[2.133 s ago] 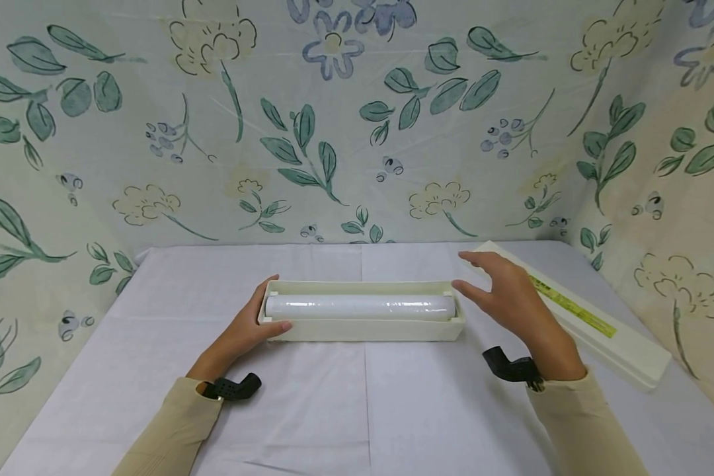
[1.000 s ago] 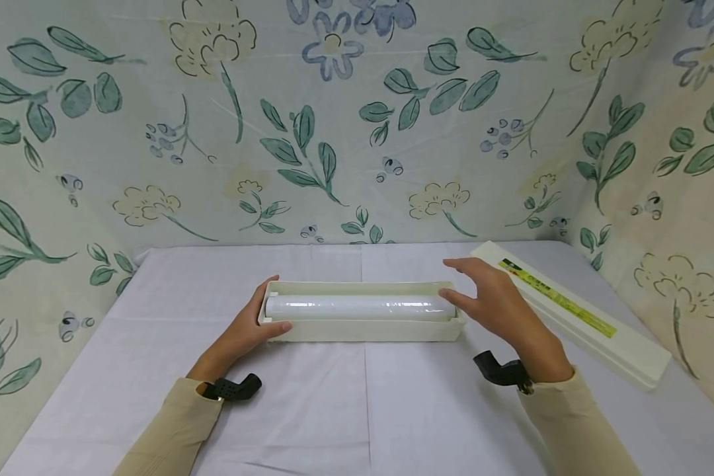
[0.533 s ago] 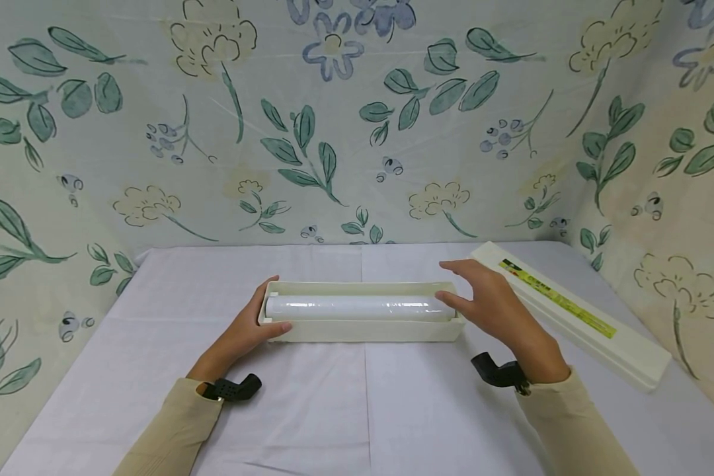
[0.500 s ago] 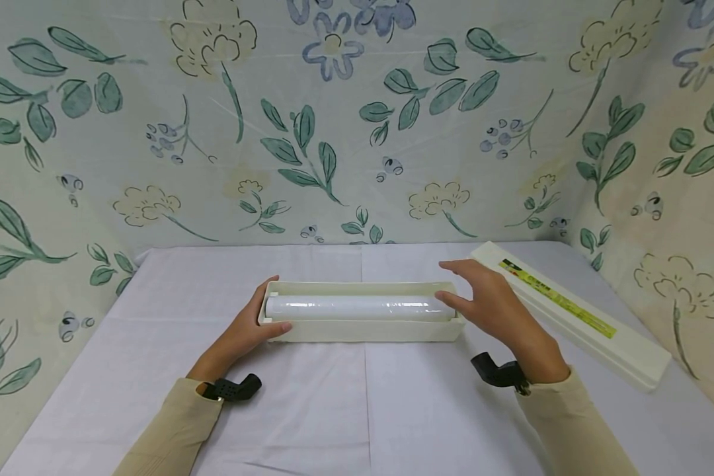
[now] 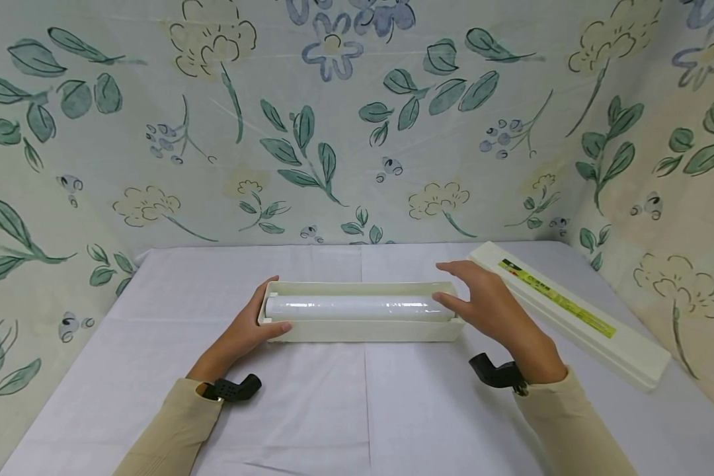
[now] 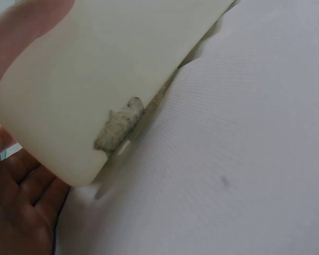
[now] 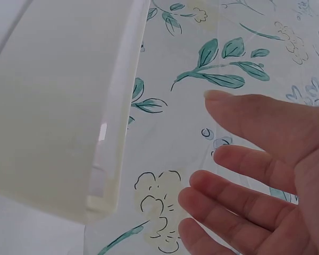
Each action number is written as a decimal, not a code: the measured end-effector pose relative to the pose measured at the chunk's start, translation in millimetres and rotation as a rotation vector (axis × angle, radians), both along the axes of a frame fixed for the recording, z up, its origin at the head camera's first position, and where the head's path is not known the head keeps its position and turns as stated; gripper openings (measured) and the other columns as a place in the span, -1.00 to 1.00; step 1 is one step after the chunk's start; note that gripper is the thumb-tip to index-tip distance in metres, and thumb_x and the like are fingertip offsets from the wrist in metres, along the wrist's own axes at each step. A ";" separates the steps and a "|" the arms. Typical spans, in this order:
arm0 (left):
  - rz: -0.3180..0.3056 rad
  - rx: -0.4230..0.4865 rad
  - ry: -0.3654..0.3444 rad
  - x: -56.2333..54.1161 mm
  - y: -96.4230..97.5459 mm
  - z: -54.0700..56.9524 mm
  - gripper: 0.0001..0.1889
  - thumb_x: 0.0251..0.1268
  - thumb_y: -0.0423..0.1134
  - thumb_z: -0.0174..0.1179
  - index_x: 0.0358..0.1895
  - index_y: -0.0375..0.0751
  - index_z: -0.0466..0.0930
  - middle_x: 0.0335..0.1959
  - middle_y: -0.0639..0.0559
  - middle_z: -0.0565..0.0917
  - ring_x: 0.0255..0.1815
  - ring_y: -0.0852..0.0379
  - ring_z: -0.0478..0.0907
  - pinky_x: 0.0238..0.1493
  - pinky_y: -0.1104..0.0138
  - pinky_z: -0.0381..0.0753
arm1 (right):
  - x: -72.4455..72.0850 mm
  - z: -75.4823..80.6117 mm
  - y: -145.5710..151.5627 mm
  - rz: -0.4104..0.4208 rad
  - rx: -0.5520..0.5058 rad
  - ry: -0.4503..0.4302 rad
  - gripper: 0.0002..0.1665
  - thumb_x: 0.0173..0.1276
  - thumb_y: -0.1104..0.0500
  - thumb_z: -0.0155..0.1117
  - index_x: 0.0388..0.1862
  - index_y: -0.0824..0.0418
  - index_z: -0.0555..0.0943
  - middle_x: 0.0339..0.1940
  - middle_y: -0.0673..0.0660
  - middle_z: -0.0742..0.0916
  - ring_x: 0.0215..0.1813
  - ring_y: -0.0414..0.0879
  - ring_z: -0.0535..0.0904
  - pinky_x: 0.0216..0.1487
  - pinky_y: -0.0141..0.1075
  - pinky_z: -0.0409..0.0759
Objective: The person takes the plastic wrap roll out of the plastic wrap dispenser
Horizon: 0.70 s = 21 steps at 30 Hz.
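A long cream plastic box (image 5: 363, 332) lies in the middle of the table, its top uncovered. Inside it rests a shiny roll of cling film (image 5: 357, 306). My left hand (image 5: 252, 322) grips the box's left end, thumb on the front wall and fingers behind. In the left wrist view the box's front wall carries a grey-white residue patch (image 6: 119, 127). My right hand (image 5: 490, 305) hovers by the right end, fingers spread and holding nothing. The right wrist view shows the fingers (image 7: 244, 207) apart from the box.
The cream lid (image 5: 625, 354) with a yellow label (image 5: 559, 299) lies slanted at the right, partly behind the right hand. White cloth (image 5: 309, 410) covers the table. Floral fabric (image 5: 345, 132) hangs behind and at both sides.
My right hand has shifted left, from beside the box's right end to over it, showing more of the lid's label. The left hand and the box have stayed put.
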State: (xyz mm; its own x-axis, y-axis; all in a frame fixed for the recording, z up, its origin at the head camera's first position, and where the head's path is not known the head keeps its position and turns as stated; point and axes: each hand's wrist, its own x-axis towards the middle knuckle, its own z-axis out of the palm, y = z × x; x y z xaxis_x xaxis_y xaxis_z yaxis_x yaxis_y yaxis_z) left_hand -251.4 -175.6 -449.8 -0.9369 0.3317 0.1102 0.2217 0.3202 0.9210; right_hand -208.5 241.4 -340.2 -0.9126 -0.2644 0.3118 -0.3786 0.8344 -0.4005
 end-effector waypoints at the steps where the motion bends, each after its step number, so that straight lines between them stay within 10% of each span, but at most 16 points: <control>1: -0.001 0.001 0.000 -0.1 0.0 -0.1 0.02 0.14 -0.15 0.37 0.55 0.14 -0.17 0.34 -0.10 0.28 0.21 -0.15 0.36 0.13 0.00 0.44 | -0.1 -0.3 0.0 0.005 -0.004 0.001 -0.33 0.24 0.13 0.42 0.31 0.24 0.45 0.29 0.25 0.53 0.34 0.19 0.37 0.25 0.09 0.37; 21: 0.009 -0.007 -0.009 0.2 0.3 0.1 0.02 0.14 -0.12 0.37 0.54 0.23 -0.18 0.35 -0.09 0.27 0.23 -0.15 0.35 0.15 -0.03 0.41 | -0.5 -2.9 -7.6 -0.002 0.004 -0.013 -0.34 0.25 0.14 0.40 0.31 0.23 0.46 0.28 0.25 0.54 0.34 0.19 0.38 0.25 0.10 0.36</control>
